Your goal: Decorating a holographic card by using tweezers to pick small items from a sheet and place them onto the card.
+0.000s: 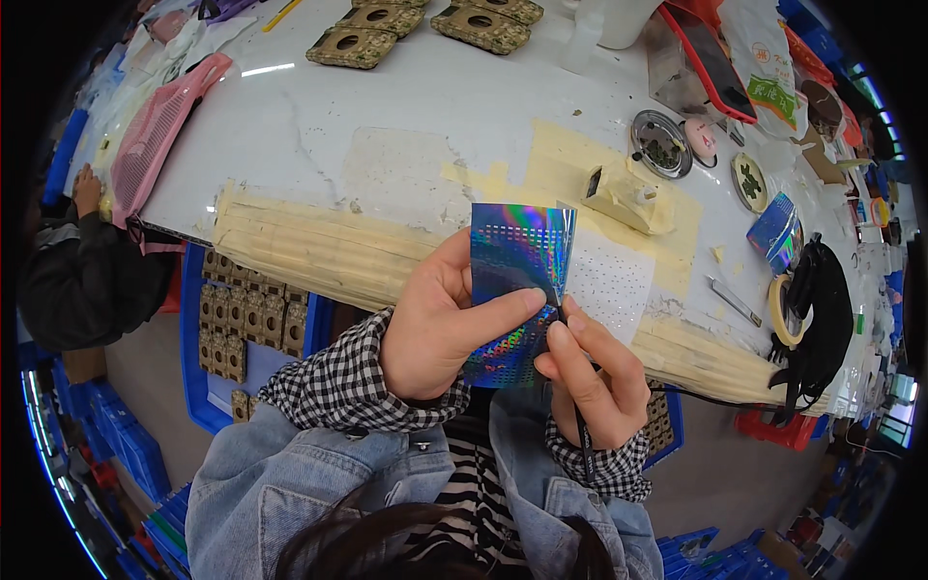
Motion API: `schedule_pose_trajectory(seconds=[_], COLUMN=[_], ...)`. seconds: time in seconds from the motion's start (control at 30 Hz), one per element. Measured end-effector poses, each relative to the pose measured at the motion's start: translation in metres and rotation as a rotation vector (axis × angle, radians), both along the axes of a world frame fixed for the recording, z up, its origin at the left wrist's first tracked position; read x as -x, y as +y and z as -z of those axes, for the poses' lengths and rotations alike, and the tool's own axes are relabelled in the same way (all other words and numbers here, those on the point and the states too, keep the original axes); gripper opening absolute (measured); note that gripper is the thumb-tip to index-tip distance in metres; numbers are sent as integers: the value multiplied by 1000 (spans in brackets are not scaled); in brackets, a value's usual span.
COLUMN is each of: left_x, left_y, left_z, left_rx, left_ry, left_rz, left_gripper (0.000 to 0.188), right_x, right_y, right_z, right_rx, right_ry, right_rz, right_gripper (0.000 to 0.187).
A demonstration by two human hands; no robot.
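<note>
"Foil sheet (512, 242), blue with a rainbow sheen: where exactly is it?"

"Up in the hands, over the near edge of the table (290, 126). The left hand (425, 333) clasps it, thumb flat on the front, fingers behind."

"And the right hand (607, 382)?"

"Pinched around a slim black tool (584, 430), its tip by the sheet's right edge. Whether those fingers press the foil too, I can't tell."

"How would it handle?"

"Light and thin, I'd judge, springy rather than limp, slick enough to slide and easy to crease. I'd take it by its side edges, off the rows of small marks."

"Anything in the way?"

"The padded strip (319, 242) along the near edge could snag a cuff. Just beyond lies a dotted white sheet (614, 280), then a tape-wrapped block (619, 203). Toward the right end, a silver cutter (735, 301) lies near a tape roll (778, 314) and a black cloth bundle (826, 309). Camouflage-patterned cases (353, 46) sit well apart, toward the far edge."
</note>
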State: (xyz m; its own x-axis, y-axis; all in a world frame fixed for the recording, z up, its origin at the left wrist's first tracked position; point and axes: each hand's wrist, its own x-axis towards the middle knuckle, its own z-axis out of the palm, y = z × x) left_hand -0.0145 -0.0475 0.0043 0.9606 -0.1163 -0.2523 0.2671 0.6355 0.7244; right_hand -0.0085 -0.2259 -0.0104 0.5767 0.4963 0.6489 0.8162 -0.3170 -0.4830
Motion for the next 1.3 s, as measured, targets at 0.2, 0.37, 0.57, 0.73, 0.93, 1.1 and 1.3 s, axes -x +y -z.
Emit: schedule_pose_trajectory(seconds=[0.2, 0.37, 0.57, 0.73, 0.93, 1.1, 1.3], left_x=[0, 0, 1, 1, 2, 3, 3], left_y=[0, -1, -1, -3, -2, -2, -2], left_z=[0, 2, 3, 2, 4, 2, 0], left_rx=[-33, -42, -45, -44, -43, -42, -13], left_ry=[0, -18, -7, -4, 6, 7, 19], left_rz=[2, -1, 0, 7, 11, 18, 16], left_gripper=[40, 42, 41, 40, 39, 38, 39], right_x=[0, 0, 0, 1, 2, 2, 2], right_y=[1, 0, -1, -2, -3, -2, -2], right_z=[2, 1, 1, 1, 2, 4, 1], right_rx=[43, 51, 67, 48, 35, 16, 39], right_ry=[-51, -59, -70, -75, -71, -92, -100], right_rz=[13, 22, 14, 20, 19, 14, 7], right_gripper=[45, 47, 46, 45, 43, 42, 41])
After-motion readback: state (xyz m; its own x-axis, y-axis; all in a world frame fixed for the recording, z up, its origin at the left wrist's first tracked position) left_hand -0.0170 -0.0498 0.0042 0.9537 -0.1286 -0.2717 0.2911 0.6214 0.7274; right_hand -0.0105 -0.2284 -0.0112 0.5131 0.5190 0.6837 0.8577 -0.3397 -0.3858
